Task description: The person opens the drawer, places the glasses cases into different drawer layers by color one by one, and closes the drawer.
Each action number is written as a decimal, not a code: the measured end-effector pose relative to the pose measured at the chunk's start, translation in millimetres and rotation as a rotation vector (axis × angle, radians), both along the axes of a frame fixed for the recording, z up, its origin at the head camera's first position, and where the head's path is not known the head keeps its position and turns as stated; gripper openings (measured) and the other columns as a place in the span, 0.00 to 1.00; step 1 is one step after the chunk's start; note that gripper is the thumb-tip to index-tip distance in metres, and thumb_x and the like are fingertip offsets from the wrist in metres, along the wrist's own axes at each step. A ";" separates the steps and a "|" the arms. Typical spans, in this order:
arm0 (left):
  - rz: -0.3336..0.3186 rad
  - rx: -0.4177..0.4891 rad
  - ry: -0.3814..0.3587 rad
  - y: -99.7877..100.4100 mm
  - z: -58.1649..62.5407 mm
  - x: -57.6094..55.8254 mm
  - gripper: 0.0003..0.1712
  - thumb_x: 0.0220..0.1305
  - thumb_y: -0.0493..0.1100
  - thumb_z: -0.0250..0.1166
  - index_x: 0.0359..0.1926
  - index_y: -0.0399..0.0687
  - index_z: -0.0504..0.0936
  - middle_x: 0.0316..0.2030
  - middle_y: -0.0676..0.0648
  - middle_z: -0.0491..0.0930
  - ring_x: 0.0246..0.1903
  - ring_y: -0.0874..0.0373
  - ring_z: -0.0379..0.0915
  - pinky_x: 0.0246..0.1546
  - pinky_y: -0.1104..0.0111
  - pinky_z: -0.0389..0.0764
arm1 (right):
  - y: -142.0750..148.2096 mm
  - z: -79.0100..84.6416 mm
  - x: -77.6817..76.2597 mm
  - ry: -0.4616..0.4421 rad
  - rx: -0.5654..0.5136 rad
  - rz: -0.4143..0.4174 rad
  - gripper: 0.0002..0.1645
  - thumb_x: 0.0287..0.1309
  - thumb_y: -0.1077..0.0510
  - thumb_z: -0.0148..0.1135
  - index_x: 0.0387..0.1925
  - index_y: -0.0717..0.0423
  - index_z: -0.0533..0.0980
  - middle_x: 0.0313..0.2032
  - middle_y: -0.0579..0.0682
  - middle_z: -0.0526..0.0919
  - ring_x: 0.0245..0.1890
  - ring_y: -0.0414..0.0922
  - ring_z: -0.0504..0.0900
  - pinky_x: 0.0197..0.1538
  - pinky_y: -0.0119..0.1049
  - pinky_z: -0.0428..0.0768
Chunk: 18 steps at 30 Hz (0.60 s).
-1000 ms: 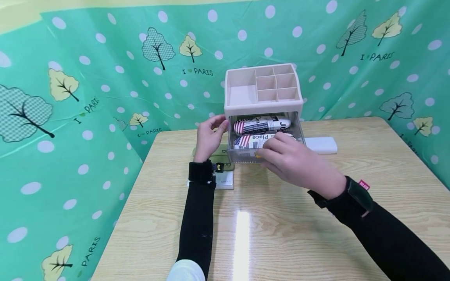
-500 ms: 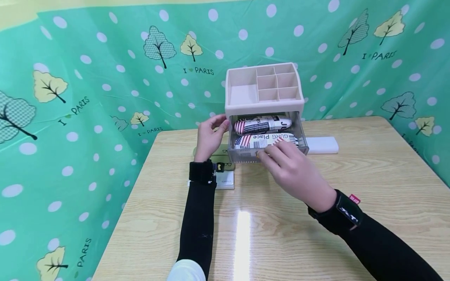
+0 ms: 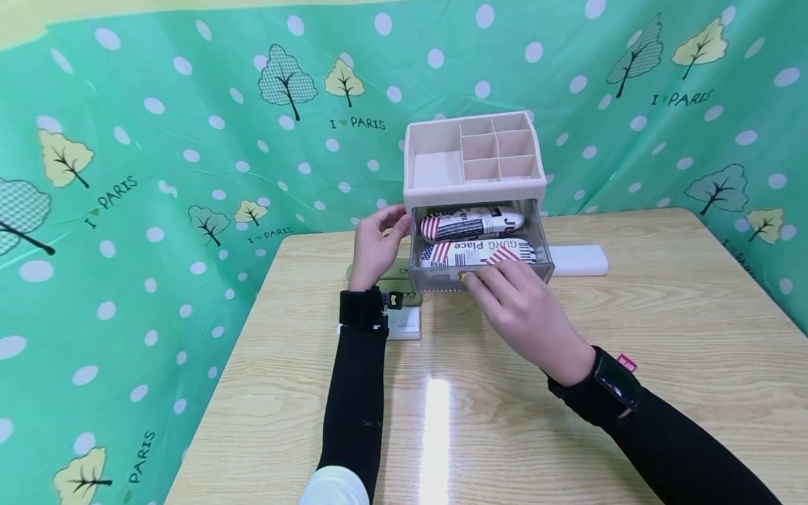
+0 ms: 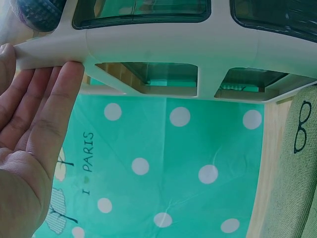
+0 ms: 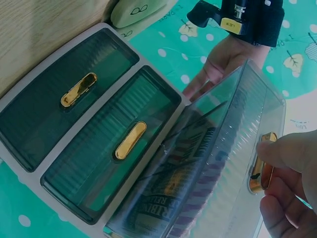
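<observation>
A desktop organizer (image 3: 473, 193) with smoked, see-through drawers stands at the back of the table. Its top drawer (image 3: 435, 282) is pulled out and holds two plump bundles printed like newspaper, a rear bundle (image 3: 470, 224) and a front bundle (image 3: 473, 252). My right hand (image 3: 524, 305) pinches the gold drawer handle (image 5: 256, 185) between thumb and fingers. My left hand (image 3: 372, 252) touches the organizer's left side with fairly straight fingers, which the left wrist view shows against its edge.
Green cases with a glasses print, one green case (image 3: 404, 296) in front, lie left of the organizer beside a white box (image 3: 404, 322). A white oblong object (image 3: 577, 260) lies to the right. A dotted green curtain (image 3: 347, 161) hangs behind the table (image 3: 505, 421).
My right hand has turned and lowered slightly at the drawer front, uncovering more of the front bundle. The drawer shows little movement, and my left hand stays put.
</observation>
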<state>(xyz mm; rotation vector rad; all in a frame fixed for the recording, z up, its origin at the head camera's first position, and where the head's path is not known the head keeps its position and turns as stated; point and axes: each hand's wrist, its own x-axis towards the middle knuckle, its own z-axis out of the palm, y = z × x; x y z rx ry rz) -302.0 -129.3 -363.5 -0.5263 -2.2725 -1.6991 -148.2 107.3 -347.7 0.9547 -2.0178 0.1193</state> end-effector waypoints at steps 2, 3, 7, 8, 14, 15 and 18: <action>-0.002 0.003 0.000 0.3 -0.2 -0.2 0.21 0.70 0.48 0.67 0.57 0.40 0.84 0.52 0.42 0.85 0.49 0.53 0.83 0.51 0.67 0.85 | 0.0 -1.4 -0.9 0.010 -0.007 0.006 0.15 0.75 0.69 0.48 0.46 0.71 0.82 0.40 0.63 0.84 0.39 0.59 0.81 0.45 0.49 0.84; -0.002 0.004 -0.001 0.6 -0.2 0.1 0.21 0.70 0.48 0.67 0.57 0.40 0.84 0.52 0.42 0.85 0.49 0.53 0.83 0.51 0.67 0.85 | -0.1 -2.0 -1.4 0.016 -0.014 0.013 0.15 0.75 0.69 0.48 0.46 0.71 0.82 0.40 0.63 0.84 0.39 0.59 0.80 0.45 0.49 0.84; 0.015 -0.006 -0.009 2.1 0.1 1.6 0.20 0.70 0.46 0.67 0.57 0.40 0.83 0.52 0.42 0.85 0.50 0.52 0.83 0.52 0.67 0.85 | -0.4 -3.3 -2.7 0.035 -0.034 0.032 0.15 0.74 0.69 0.48 0.46 0.72 0.81 0.39 0.63 0.84 0.38 0.59 0.81 0.44 0.49 0.84; 0.022 -0.011 -0.014 2.8 1.0 2.7 0.20 0.70 0.45 0.66 0.58 0.39 0.83 0.52 0.41 0.85 0.50 0.52 0.83 0.52 0.67 0.85 | -0.4 -3.4 -3.0 0.038 -0.038 0.034 0.15 0.74 0.69 0.48 0.46 0.72 0.81 0.39 0.63 0.84 0.38 0.59 0.81 0.44 0.49 0.85; 0.034 -0.025 -0.026 8.7 16.1 16.6 0.18 0.72 0.39 0.64 0.58 0.34 0.81 0.53 0.37 0.84 0.51 0.47 0.82 0.53 0.65 0.85 | 0.1 0.1 -5.0 0.037 -0.064 0.033 0.13 0.73 0.70 0.50 0.46 0.73 0.81 0.40 0.64 0.83 0.39 0.61 0.80 0.47 0.51 0.85; 0.034 -0.027 -0.027 9.3 19.0 19.2 0.18 0.73 0.39 0.63 0.58 0.33 0.81 0.53 0.36 0.84 0.52 0.47 0.82 0.53 0.66 0.85 | 0.3 0.8 -5.8 0.034 -0.070 0.035 0.13 0.72 0.71 0.50 0.46 0.73 0.81 0.40 0.65 0.83 0.39 0.61 0.80 0.47 0.51 0.85; 0.027 -0.024 -0.030 10.7 24.2 24.2 0.18 0.73 0.39 0.63 0.59 0.32 0.80 0.53 0.36 0.83 0.52 0.47 0.82 0.53 0.66 0.85 | 2.1 1.7 -8.8 0.027 -0.082 0.031 0.13 0.72 0.71 0.51 0.46 0.73 0.81 0.40 0.65 0.84 0.39 0.61 0.80 0.45 0.51 0.85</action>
